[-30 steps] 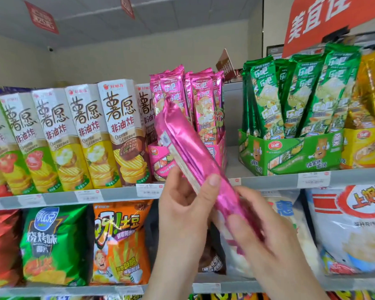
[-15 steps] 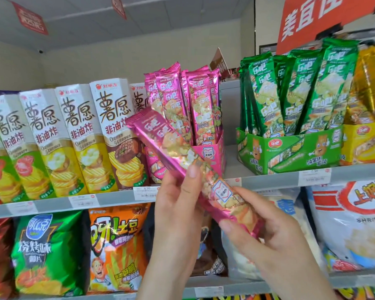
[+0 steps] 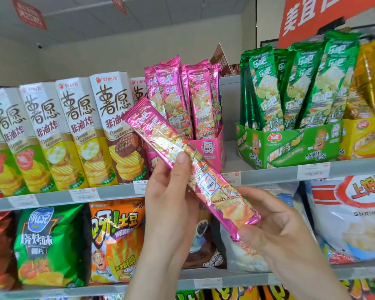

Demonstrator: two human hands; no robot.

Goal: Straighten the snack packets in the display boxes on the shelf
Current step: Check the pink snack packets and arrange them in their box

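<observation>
Centrally in the head view, a loose pink packet slants from upper left to lower right in front of the shelf, printed face toward the camera. The left hand grips its middle, thumb pressed on the front. The right hand cups the lower end, fingers curled beneath the sealed edge. The packet's upper end overlaps the left corner of the pink display box, where the other pink packets stand upright, leaning slightly. Tall crisp cartons crowd the box's left side. To its right, a bare strip of shelf separates it from the green display box, whose green packets fan rightward.
</observation>
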